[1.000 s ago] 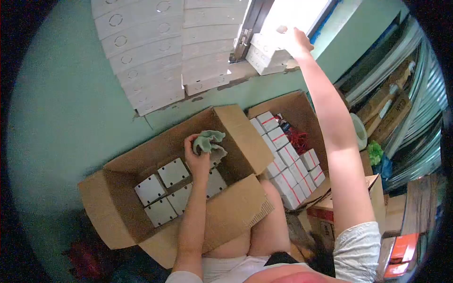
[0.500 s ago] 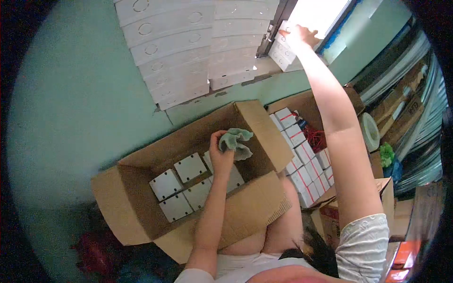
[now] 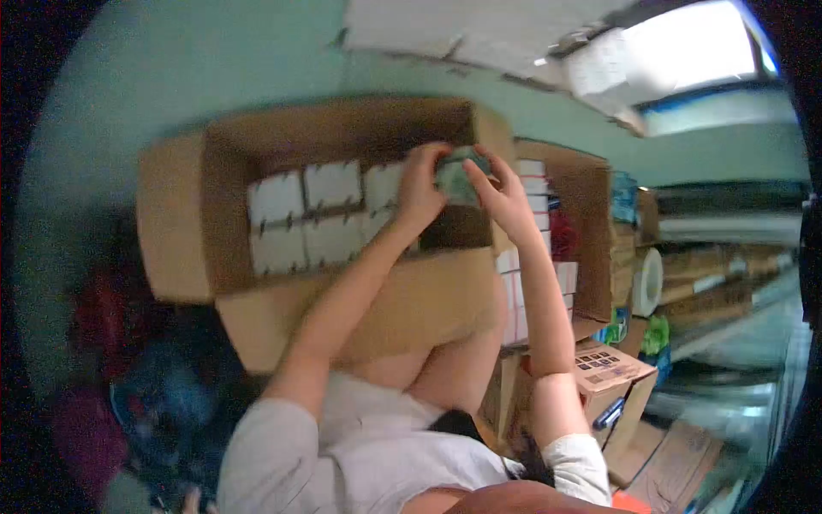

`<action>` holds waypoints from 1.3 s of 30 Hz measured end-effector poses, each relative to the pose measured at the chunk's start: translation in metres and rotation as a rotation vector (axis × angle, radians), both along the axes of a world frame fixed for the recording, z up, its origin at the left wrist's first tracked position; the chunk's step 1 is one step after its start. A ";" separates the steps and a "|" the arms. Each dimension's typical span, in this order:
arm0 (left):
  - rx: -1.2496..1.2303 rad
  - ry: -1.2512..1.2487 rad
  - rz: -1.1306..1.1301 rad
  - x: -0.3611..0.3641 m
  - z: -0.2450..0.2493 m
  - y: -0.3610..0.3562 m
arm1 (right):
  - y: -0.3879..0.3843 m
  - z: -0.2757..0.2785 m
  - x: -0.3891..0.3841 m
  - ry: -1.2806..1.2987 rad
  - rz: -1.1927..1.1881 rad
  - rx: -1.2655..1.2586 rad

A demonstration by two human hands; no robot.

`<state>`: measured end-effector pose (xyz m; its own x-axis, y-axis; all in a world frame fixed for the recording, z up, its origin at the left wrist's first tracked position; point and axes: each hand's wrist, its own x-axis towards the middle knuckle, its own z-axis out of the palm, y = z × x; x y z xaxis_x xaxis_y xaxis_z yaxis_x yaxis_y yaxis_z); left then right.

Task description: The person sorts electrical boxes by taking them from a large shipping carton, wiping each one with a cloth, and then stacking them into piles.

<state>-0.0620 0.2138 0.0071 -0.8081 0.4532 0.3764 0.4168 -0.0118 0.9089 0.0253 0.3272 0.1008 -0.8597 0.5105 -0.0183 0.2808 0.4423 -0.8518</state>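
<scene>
Both hands meet at a crumpled green cloth (image 3: 461, 178) over the right end of a large open cardboard carton (image 3: 368, 304). My left hand (image 3: 419, 187) grips the cloth from the left, fingers curled round its edge. From the right, my right hand (image 3: 503, 195) closes on it with thumb and fingers. Motion blur hides whether anything lies inside the cloth. Below and left of my hands, white square boxes (image 3: 334, 186) with dark corner marks sit in two rows inside the carton.
To the right, a second carton (image 3: 592, 223) holds small white boxes with red bands. Closed cardboard box (image 3: 612, 368) stands near my right elbow. White boxes (image 3: 428, 26) are stacked along the wall near a bright window (image 3: 693, 43). A tape roll (image 3: 651, 283) lies farther right.
My right hand has come down from the white boxes by the window and taken hold of the cloth beside my left hand. The whole view has turned and shifted.
</scene>
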 end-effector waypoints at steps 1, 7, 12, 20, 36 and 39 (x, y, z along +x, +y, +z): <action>-0.009 0.001 -0.072 0.007 -0.002 -0.003 | -0.007 -0.029 0.008 -0.028 0.023 -0.057; -0.434 -0.164 -0.803 -0.023 0.009 -0.077 | -0.031 -0.071 0.048 -0.037 -0.038 0.088; -1.289 0.018 -0.308 -0.135 -0.082 -0.135 | -0.055 -0.061 0.050 0.044 -0.089 0.312; -1.568 -0.015 -0.099 -0.168 -0.127 -0.191 | -0.039 -0.086 0.050 0.155 -0.127 0.501; -0.941 0.126 -0.646 -0.125 0.005 -0.148 | -0.047 -0.066 0.069 0.329 -0.453 0.038; -0.724 0.246 -0.763 -0.051 0.103 -0.095 | -0.053 -0.055 0.095 0.411 -0.424 0.135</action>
<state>-0.1129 0.1187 0.1100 -0.1572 0.9851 -0.0695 0.6990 0.1607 0.6968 0.1199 0.2747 0.0462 -0.5034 0.7851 0.3609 0.1161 0.4753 -0.8721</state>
